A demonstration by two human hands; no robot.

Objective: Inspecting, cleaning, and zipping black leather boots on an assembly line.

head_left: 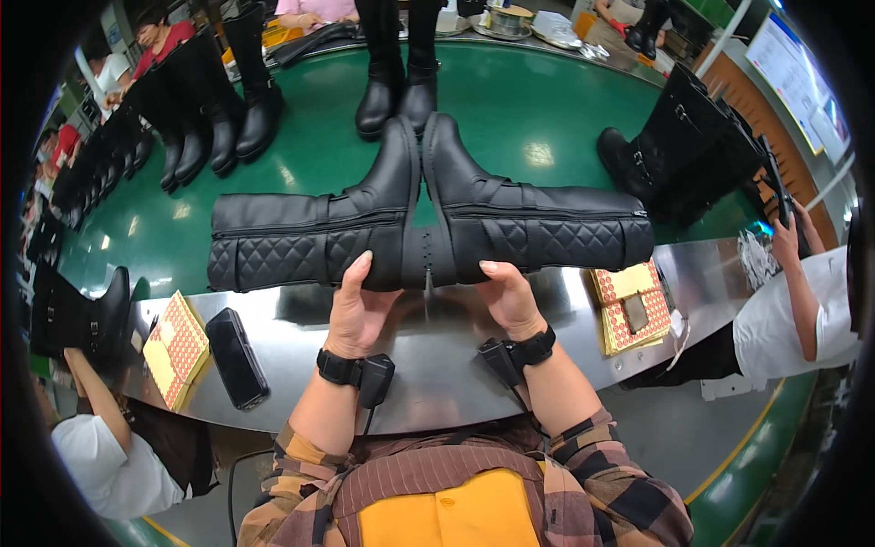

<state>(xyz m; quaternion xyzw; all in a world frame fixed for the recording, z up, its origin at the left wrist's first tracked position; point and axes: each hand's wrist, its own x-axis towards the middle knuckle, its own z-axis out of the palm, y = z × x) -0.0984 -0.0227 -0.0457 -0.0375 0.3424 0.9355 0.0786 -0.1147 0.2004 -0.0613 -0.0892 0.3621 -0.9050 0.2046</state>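
Observation:
Two tall black boots lie sideways before me, soles facing each other and toes pointing away. My left hand (360, 310) is closed on the left boot (314, 214) near its heel, thumb on the quilted panel and fingers hidden underneath. In the same way my right hand (512, 305) grips the right boot (542, 205) near its heel. Each boot has a zipper along the shaft and straps across the ankle. Their toes nearly meet, and the heels sit close together.
Beyond the metal ledge (301, 319) runs a green belt (510, 100) bearing a standing boot pair (396, 91) and more boots at left and right. A phone (237, 357) and sticker sheets (178, 351) lie left; another sticker stack (629, 305) lies right. Co-workers handle boots on both sides.

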